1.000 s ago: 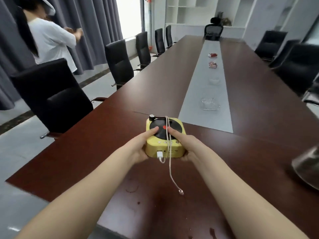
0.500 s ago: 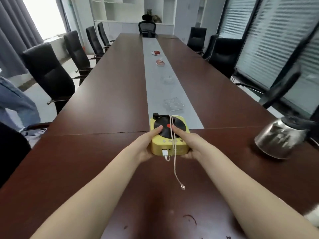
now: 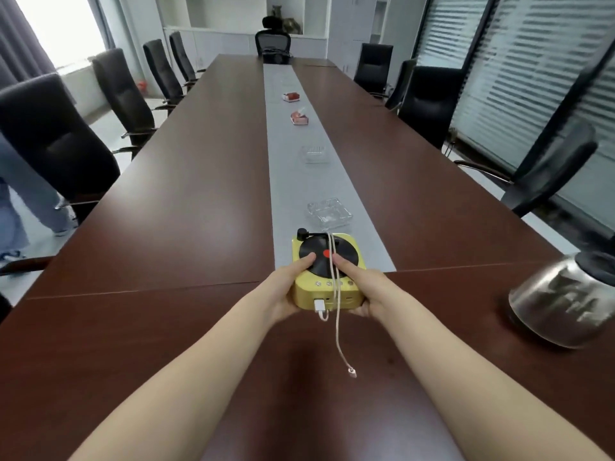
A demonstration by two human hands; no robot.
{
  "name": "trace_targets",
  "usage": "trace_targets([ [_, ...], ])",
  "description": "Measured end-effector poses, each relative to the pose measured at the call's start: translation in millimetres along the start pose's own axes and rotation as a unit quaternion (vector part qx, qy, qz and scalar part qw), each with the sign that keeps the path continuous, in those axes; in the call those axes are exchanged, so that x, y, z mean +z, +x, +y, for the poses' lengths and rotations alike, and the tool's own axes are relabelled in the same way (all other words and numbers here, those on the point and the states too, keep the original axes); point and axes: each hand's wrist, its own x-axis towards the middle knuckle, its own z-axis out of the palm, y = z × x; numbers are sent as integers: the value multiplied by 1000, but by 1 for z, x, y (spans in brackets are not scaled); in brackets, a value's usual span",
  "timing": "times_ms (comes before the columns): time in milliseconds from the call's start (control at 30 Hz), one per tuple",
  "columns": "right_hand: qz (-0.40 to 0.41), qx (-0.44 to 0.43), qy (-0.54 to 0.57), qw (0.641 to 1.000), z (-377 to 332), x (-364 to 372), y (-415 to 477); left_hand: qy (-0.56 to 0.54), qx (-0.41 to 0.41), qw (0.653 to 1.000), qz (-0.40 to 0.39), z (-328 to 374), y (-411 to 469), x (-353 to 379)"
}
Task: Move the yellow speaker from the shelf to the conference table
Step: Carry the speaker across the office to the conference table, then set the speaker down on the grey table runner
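A yellow speaker (image 3: 327,277) shaped like a small record player, with a black disc and red centre on top, is held between two bare hands above the near end of a long dark-brown counter (image 3: 186,207). It sits at the near edge of a grey strip (image 3: 293,174) that runs down the counter's middle. Whether its base touches the surface cannot be told.

The left hand (image 3: 284,292) clamps the speaker's left side, its thumb lying across the black disc; the right hand (image 3: 369,289) clamps the right side, thumb also on the disc. The remaining fingers (image 3: 357,311) curl under and behind the body and are mostly hidden.

A white cable (image 3: 337,314) is plugged into the speaker's near face, loops over the top and dangles toward the viewer, its loose end over the counter.

Just beyond the speaker, a clear glass ashtray (image 3: 329,214) rests on the strip; a second glass dish (image 3: 314,154) and two red-and-white packs (image 3: 299,118) lie farther along, too small to read. At right, a blurred glass kettle (image 3: 562,301) stands on the counter. Black chairs (image 3: 56,144) line both sides. At the left edge, a person's jeans-clad legs (image 3: 20,201) are cut off by the frame.
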Motion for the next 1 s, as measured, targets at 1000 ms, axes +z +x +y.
trace_targets([
  [1000, 43, -49, -193, 979, -7, 5, 244, 123, 104, 962, 218, 12, 221, -51],
])
